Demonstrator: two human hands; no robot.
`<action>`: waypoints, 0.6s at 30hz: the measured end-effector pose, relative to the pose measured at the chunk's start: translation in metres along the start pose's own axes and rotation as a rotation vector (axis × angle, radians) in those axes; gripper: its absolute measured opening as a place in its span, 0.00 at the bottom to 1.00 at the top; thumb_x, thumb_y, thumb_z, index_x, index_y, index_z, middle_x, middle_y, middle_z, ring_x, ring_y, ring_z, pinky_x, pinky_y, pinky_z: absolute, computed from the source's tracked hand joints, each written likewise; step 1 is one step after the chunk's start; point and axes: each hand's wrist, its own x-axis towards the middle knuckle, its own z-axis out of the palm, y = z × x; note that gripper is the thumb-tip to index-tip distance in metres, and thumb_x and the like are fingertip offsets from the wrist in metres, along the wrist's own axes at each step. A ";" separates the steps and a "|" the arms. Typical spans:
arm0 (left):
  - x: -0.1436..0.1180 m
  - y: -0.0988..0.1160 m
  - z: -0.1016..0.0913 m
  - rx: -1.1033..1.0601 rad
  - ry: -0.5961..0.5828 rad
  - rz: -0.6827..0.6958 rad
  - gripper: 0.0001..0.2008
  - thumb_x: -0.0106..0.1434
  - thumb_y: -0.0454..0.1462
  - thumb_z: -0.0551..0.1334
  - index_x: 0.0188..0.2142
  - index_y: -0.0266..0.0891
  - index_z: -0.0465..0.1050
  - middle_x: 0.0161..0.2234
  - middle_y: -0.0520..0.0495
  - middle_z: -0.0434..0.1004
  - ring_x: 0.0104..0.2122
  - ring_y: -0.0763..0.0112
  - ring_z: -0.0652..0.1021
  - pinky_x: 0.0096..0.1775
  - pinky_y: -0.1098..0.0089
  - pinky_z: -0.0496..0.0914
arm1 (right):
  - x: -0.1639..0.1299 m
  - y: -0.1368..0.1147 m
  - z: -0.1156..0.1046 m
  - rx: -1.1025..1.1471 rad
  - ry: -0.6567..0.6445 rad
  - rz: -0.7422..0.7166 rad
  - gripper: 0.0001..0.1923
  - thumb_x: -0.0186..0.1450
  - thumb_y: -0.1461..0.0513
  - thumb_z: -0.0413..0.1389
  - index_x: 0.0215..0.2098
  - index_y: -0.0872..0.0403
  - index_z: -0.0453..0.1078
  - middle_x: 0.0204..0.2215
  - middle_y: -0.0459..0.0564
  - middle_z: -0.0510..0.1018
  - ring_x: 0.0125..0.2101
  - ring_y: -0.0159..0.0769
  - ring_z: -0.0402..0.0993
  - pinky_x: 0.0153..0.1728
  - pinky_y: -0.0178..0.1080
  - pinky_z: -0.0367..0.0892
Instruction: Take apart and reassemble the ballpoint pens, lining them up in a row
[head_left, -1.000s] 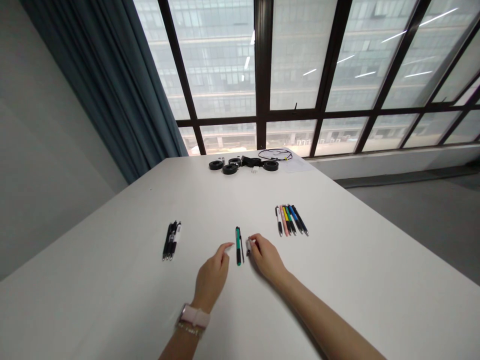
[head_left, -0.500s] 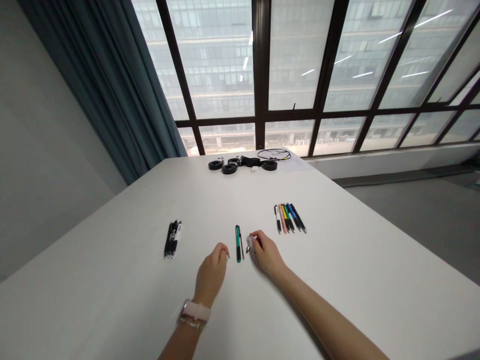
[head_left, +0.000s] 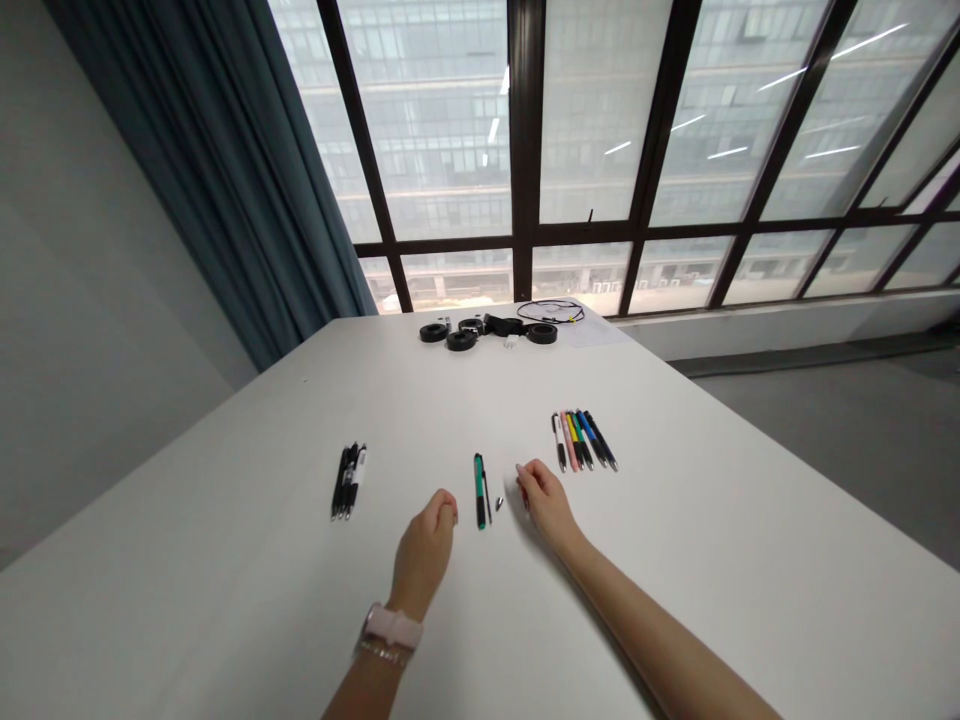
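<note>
In the head view, a green pen (head_left: 478,490) is seen lying on the white bench (head_left: 675,560), its long axis pointing away from the person, with a thin dark refill (head_left: 487,494) just beside it and a small silver tip (head_left: 499,503) to its right. It lies between the hands. The left hand (head_left: 424,545) is loosely curled and empty, slightly the nearer. The right hand (head_left: 545,502) rests with fingers bent, nothing gripped. A row of coloured pens (head_left: 583,440) lies beyond it, black pens (head_left: 348,481) well to the left; nothing bars the way.

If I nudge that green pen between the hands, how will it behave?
The green pen looks slim and rigid, so it would likely slide stiffly and feel light. Its round barrel may roll sideways on the smooth table, toward the thin refill beside it.
</note>
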 end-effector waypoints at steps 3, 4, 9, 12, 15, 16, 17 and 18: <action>0.000 0.000 0.000 0.002 -0.003 -0.002 0.09 0.62 0.36 0.45 0.27 0.44 0.58 0.19 0.57 0.60 0.20 0.72 0.65 0.26 0.72 0.54 | -0.002 -0.002 0.000 0.014 -0.008 0.017 0.17 0.64 0.50 0.46 0.24 0.50 0.55 0.17 0.39 0.61 0.20 0.31 0.58 0.23 0.33 0.57; 0.000 0.000 0.001 -0.002 -0.001 0.000 0.09 0.62 0.36 0.45 0.27 0.44 0.58 0.19 0.57 0.60 0.20 0.72 0.65 0.26 0.72 0.54 | -0.002 -0.003 0.000 0.019 -0.012 0.019 0.17 0.64 0.50 0.46 0.24 0.50 0.55 0.17 0.39 0.61 0.20 0.31 0.58 0.23 0.33 0.57; -0.001 -0.002 0.001 -0.013 0.007 0.009 0.09 0.62 0.36 0.45 0.27 0.44 0.59 0.18 0.57 0.60 0.20 0.72 0.65 0.26 0.73 0.53 | -0.001 -0.003 0.000 0.013 -0.022 0.017 0.17 0.64 0.50 0.46 0.23 0.51 0.56 0.17 0.39 0.61 0.20 0.31 0.59 0.24 0.34 0.57; 0.000 -0.003 0.003 -0.009 0.012 0.018 0.09 0.62 0.36 0.45 0.27 0.43 0.58 0.19 0.57 0.59 0.20 0.73 0.64 0.26 0.73 0.53 | 0.000 -0.001 0.001 0.010 -0.022 0.021 0.17 0.64 0.50 0.47 0.23 0.51 0.56 0.16 0.39 0.61 0.20 0.31 0.59 0.24 0.34 0.56; 0.001 -0.004 0.004 0.001 0.015 0.014 0.09 0.62 0.36 0.44 0.27 0.43 0.58 0.19 0.57 0.59 0.19 0.73 0.63 0.26 0.72 0.52 | 0.001 0.002 0.002 0.024 -0.018 0.020 0.17 0.64 0.50 0.47 0.23 0.51 0.57 0.16 0.39 0.61 0.20 0.31 0.59 0.24 0.34 0.56; 0.001 -0.004 0.005 0.003 0.015 0.012 0.09 0.62 0.37 0.44 0.27 0.43 0.58 0.19 0.57 0.59 0.19 0.73 0.63 0.26 0.72 0.52 | 0.001 0.003 0.002 0.029 -0.019 0.022 0.17 0.64 0.50 0.47 0.24 0.51 0.57 0.17 0.39 0.61 0.20 0.31 0.59 0.24 0.34 0.55; 0.001 -0.004 0.005 0.002 0.013 0.012 0.09 0.62 0.37 0.44 0.27 0.43 0.59 0.19 0.57 0.59 0.20 0.72 0.63 0.26 0.72 0.52 | 0.001 0.003 0.002 0.033 -0.021 0.024 0.17 0.64 0.50 0.47 0.24 0.51 0.58 0.17 0.39 0.61 0.20 0.31 0.59 0.24 0.34 0.55; 0.002 -0.004 0.005 0.001 0.011 0.012 0.09 0.62 0.37 0.45 0.27 0.43 0.59 0.19 0.57 0.59 0.20 0.72 0.64 0.26 0.72 0.52 | 0.000 0.004 0.002 0.036 -0.022 0.026 0.17 0.64 0.50 0.47 0.24 0.51 0.58 0.17 0.40 0.62 0.21 0.31 0.59 0.24 0.34 0.55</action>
